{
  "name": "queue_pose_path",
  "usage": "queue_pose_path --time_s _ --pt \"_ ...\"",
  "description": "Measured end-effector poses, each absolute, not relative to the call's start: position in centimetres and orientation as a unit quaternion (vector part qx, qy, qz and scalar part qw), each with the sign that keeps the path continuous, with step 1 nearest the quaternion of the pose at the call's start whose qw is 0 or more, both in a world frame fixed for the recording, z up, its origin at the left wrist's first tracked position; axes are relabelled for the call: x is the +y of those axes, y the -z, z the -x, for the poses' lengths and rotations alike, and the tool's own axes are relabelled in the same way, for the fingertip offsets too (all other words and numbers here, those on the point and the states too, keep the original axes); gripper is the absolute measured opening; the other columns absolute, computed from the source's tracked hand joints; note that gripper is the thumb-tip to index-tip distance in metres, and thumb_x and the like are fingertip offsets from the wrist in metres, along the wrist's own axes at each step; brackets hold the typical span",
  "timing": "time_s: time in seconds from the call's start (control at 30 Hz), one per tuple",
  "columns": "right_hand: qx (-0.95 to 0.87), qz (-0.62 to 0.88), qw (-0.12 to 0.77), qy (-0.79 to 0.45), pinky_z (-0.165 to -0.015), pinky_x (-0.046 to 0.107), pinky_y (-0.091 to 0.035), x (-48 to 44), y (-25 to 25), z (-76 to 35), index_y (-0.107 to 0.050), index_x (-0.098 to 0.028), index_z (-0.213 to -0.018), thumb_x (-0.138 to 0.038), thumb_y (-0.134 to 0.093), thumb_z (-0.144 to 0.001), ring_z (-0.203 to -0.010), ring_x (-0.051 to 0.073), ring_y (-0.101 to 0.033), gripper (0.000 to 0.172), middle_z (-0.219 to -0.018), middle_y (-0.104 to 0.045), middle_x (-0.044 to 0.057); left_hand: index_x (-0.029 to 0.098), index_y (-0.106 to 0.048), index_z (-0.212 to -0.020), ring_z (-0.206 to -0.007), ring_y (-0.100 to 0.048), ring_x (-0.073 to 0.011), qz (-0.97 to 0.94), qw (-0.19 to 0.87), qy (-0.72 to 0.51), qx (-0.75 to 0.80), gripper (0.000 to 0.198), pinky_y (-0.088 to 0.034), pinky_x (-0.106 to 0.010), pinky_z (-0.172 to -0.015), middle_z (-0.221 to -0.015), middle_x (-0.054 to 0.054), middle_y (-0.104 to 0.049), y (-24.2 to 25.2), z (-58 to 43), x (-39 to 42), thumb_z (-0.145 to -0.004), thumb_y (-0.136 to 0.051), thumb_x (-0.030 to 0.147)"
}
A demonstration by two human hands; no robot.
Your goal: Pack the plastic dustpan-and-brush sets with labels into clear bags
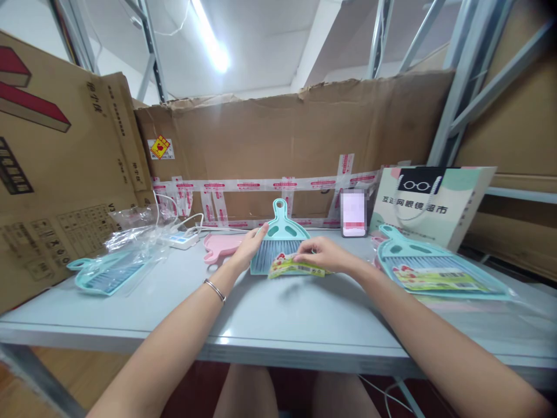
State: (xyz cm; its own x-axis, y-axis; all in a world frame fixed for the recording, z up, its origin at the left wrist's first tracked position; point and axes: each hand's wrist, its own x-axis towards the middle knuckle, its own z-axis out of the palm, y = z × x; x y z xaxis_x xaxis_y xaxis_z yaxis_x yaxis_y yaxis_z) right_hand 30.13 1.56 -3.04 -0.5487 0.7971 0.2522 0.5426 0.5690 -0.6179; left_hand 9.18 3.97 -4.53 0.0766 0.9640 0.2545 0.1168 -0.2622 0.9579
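In the middle of the table, a turquoise dustpan and brush set (282,231) is held tilted up, handle at the top and blue-grey bristles below. My left hand (251,245) grips its left edge, thumb upward. A yellow-green printed label card (293,269) lies across the lower front of the bristles. My right hand (322,253) pinches the card's upper edge between thumb and fingers. Just behind my left hand is a pink dustpan (221,247), partly covered by it.
On the right lies a bagged turquoise set (429,264) with a label, before a paper carrier bag (435,203). A phone (354,213) leans at the back. Leftward are another turquoise set (111,276), clear plastic bags (130,235) and a white power strip (180,239). Cardboard (270,136) walls the back.
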Motion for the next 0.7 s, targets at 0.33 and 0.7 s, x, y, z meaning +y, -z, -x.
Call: queue_pose_path --time_s 0.33,0.7 --pt "-0.855 0.436 0.282 -0.019 -0.059 0.025 -0.029 3.2 4.5 -29.8 -0.049 -0.018 -0.058 -0.037 -0.048 -0.081 -0.064 0.015 -0.046 0.029 -0.064 -0.055 0.002 0.013 -0.06 -0.102 -0.099 -0.056 -0.0247 -0.643 0.448 -0.472 0.403 0.054 -0.039 -0.037 -0.087 -0.105 -0.011 -0.064 4.1 -9.6 3.4 -0.067 -0.063 0.054" --pt "-0.728 0.501 0.468 0.01 -0.075 0.033 -0.039 3.4 4.7 -29.4 -0.049 -0.019 -0.075 -0.044 -0.071 -0.057 -0.083 0.022 -0.049 0.038 -0.085 -0.053 0.006 0.014 -0.056 -0.096 -0.075 -0.06 -0.0165 -0.618 0.467 -0.492 0.397 0.053 -0.047 -0.034 -0.076 -0.085 -0.004 -0.064 4.0 -9.4 3.6 -0.05 -0.08 0.023"
